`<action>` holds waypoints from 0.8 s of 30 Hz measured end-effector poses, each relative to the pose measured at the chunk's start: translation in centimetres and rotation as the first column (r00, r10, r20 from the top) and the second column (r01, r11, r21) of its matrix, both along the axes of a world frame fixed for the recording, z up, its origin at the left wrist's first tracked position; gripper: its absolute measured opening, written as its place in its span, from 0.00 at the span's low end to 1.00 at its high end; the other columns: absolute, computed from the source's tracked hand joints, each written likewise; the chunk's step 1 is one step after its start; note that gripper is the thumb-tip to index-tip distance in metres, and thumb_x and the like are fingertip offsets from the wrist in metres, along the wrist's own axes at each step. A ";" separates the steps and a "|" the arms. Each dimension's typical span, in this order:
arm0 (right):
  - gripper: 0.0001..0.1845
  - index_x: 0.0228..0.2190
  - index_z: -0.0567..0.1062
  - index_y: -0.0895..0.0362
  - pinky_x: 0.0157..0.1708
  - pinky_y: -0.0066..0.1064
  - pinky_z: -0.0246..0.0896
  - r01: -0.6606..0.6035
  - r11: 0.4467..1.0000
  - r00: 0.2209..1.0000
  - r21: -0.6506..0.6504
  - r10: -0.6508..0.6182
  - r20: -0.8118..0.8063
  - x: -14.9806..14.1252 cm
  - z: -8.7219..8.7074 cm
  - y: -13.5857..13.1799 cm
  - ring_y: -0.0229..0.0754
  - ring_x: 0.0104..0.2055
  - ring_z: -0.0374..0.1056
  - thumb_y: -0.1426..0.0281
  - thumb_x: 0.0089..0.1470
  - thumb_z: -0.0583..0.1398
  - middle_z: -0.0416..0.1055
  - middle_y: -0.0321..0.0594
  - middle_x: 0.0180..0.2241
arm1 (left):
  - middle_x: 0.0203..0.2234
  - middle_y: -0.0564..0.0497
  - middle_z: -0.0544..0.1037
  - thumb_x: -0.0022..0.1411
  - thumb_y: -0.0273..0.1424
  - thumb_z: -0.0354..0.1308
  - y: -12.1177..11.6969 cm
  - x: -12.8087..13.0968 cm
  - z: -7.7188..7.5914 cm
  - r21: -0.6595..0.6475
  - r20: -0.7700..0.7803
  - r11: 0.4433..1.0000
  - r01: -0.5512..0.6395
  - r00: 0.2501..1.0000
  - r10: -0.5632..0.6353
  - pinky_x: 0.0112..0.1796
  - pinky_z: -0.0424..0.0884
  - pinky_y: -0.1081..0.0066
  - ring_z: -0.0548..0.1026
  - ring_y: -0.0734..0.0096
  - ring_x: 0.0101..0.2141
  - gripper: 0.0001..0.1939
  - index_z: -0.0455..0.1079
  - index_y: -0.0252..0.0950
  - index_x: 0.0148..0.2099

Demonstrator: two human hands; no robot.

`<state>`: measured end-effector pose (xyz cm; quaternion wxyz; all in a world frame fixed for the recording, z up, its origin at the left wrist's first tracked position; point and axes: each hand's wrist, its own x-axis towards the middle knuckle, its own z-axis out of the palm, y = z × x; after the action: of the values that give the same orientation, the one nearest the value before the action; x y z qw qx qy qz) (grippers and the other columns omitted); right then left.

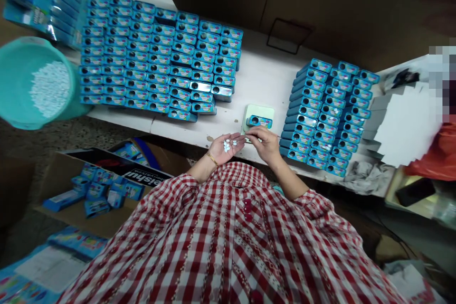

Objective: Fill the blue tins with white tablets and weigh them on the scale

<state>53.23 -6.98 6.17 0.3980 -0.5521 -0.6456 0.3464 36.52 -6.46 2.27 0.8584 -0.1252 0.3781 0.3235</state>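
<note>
Palm up, my left hand lies in front of the table edge with its fingers stretched out. It holds several small white candy tablets in its hollow. My right hand is closed in a pinch by the left fingertips; whatever is between its fingers is too small to make out. Just beyond it, a blue candy box with a dark round hole in its top stands on a pale green scale. My right hand partly hides the front of the scale.
Rows of blue boxes fill the table's left side, and more boxes stand at the right. A turquoise bucket holds many white tablets. A carton of blue packs sits below, left. White cards and a phone lie far right.
</note>
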 end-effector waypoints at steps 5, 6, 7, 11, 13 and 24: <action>0.06 0.30 0.74 0.55 0.39 0.34 0.66 0.131 0.987 0.984 0.091 -0.141 0.106 1.2 -0.5 0.7 0.39 0.37 0.69 0.69 0.53 0.56 0.73 0.39 0.32 | 0.37 0.37 0.77 0.58 0.27 0.47 0.1 0.0 0.1 -0.008 -0.006 1.000 0.021 1.000 -0.021 0.45 0.68 0.64 0.73 0.60 0.44 0.13 0.71 0.25 0.38; 0.07 0.31 0.74 0.54 0.40 0.35 0.66 0.128 0.988 0.980 0.088 -0.140 0.138 1.7 -0.7 1.1 0.40 0.38 0.69 0.69 0.53 0.56 0.74 0.40 0.33 | 0.37 0.37 0.77 0.58 0.27 0.47 0.1 -0.1 0.1 -0.009 -0.010 1.000 0.025 1.000 -0.025 0.44 0.68 0.65 0.73 0.60 0.44 0.13 0.71 0.25 0.38; 0.07 0.32 0.74 0.54 0.40 0.35 0.66 0.112 0.991 0.978 0.077 -0.123 0.169 2.1 -1.0 1.5 0.40 0.39 0.69 0.68 0.53 0.56 0.74 0.40 0.34 | 0.38 0.37 0.77 0.58 0.27 0.47 0.1 -0.1 0.1 -0.010 -0.015 1.000 0.026 1.000 -0.026 0.44 0.69 0.65 0.73 0.60 0.44 0.13 0.71 0.25 0.38; 0.09 0.33 0.74 0.55 0.42 0.36 0.65 0.095 0.994 0.963 0.046 -0.104 0.250 3.6 -2.0 2.1 0.41 0.39 0.70 0.68 0.54 0.55 0.74 0.41 0.35 | 0.37 0.38 0.77 0.58 0.26 0.46 0.0 -0.6 0.0 -0.013 -0.031 1.000 0.023 0.999 -0.023 0.44 0.69 0.64 0.73 0.61 0.44 0.13 0.71 0.26 0.38; 0.09 0.33 0.75 0.55 0.41 0.36 0.65 0.172 0.983 0.949 0.071 -0.184 0.257 4.6 -2.5 1.7 0.41 0.38 0.70 0.67 0.54 0.55 0.74 0.41 0.34 | 0.37 0.38 0.77 0.58 0.27 0.46 -0.1 -1.2 -0.1 -0.009 -0.043 1.000 0.001 0.999 -0.001 0.43 0.70 0.64 0.74 0.61 0.43 0.13 0.71 0.26 0.38; 0.29 0.51 0.64 0.56 0.43 0.42 0.63 0.167 0.986 0.907 0.005 -0.156 0.391 8.3 -4.9 -0.1 0.49 0.50 0.60 0.59 0.47 0.60 0.64 0.48 0.48 | 0.16 0.52 0.68 0.59 0.25 0.48 -1.5 -6.7 -2.4 -0.074 -0.364 0.996 -0.056 0.931 0.026 0.12 0.54 0.84 0.65 0.82 0.15 0.08 0.67 0.30 0.30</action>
<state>61.52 -7.04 1.25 0.2808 -0.6670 -0.6591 0.2044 29.80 -7.99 -0.09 0.7609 -0.1070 0.5405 0.3428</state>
